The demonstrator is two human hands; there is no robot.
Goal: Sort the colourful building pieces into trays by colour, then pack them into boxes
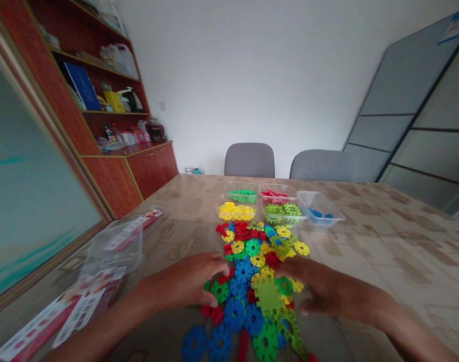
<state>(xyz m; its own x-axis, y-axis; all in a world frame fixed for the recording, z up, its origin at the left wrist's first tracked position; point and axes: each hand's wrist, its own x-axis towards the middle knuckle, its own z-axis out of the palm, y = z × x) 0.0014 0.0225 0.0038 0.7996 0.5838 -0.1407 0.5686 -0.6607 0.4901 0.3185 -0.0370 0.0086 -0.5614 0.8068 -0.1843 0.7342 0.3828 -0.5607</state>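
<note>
- A loose pile of red, yellow, blue and green plastic pieces, many of them notched discs [244, 271], is lying on the brown patterned table [368, 246], between both hands.
- The bare left hand [197, 277] is curving around the pile's left edge, its grip standing apart, thumb and fingertips near green and red pieces.
- The bare right hand [315, 284] is bordering the right edge, its thumb and fingers also standing apart.
- Beyond the pile, five clear rectangular plastic tubs [334, 212] are holding green, red, yellow, lime-green and blue pieces.
</note>
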